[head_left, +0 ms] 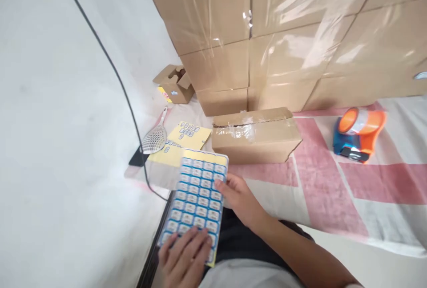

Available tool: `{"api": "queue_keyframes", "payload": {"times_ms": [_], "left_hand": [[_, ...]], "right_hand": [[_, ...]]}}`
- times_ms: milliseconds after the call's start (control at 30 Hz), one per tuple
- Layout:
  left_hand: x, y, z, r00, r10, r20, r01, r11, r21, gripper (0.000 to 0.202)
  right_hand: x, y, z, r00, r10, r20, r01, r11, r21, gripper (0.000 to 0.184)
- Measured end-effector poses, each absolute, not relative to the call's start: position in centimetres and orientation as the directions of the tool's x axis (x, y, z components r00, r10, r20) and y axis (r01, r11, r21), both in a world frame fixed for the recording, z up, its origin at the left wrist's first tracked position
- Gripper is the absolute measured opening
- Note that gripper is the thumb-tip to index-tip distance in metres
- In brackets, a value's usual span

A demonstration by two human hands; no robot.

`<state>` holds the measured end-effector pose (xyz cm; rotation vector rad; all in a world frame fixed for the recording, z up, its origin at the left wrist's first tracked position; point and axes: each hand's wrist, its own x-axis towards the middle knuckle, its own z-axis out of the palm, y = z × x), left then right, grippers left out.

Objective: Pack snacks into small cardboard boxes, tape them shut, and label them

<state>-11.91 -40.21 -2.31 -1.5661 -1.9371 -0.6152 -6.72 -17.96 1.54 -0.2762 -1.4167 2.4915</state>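
Note:
A stack of label sheets (196,190), white labels with blue borders in rows under clear plastic, is tilted above my lap. My right hand (242,199) grips its right edge, thumb on the face and the other fingers partly behind. Across the bottom end lie the fingers of my left hand (187,254), bent over the labels; its thumb is hidden. Just beyond the sheets' top edge, a yellow sheet (196,139) with a few outlined labels lies on the cloth.
A taped carton (256,139) lies before stacked, plastic-wrapped boxes (216,70). An orange and blue tape dispenser (358,134) stands to the right on the pink and white cloth (320,168). At left are a slotted skimmer (156,139), a small open box (178,85) and a black cable (113,65).

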Motion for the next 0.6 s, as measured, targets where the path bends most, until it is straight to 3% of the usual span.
{"api": "queue_keyframes", "payload": {"times_ms": [67, 133, 300, 433, 600], "left_hand": [[-10.9, -41.3, -1.2, -0.152, 0.805, 0.573, 0.987, 0.148, 0.055, 0.017], [-11.8, -41.8, 0.6, -0.191, 0.812, 0.552, 0.982, 0.167, 0.094, 0.033], [-14.8, -38.5, 4.8, -0.493, 0.574, 0.654, 0.839, 0.512, 0.184, 0.066], [-15.0, -34.1, 5.1, -0.432, 0.642, 0.633, 0.849, 0.527, 0.045, 0.036], [-14.6, -32.6, 4.1, -0.405, 0.687, 0.603, 0.894, 0.436, 0.104, 0.028]], "right_hand": [[-8.6, -18.9, 1.1, -0.933, 0.348, -0.087, -0.115, -0.520, -0.846, 0.053], [-8.9, -19.3, 0.8, -0.937, 0.341, -0.079, -0.101, -0.480, -0.872, 0.048], [-7.0, -19.4, 0.8, -0.962, 0.274, -0.012, -0.069, -0.286, -0.956, 0.033], [-5.8, -18.9, 1.0, -0.965, 0.261, 0.027, -0.089, -0.230, -0.969, 0.033], [-5.0, -17.5, 1.0, -0.954, 0.289, 0.073, -0.109, -0.111, -0.988, 0.029]]}}
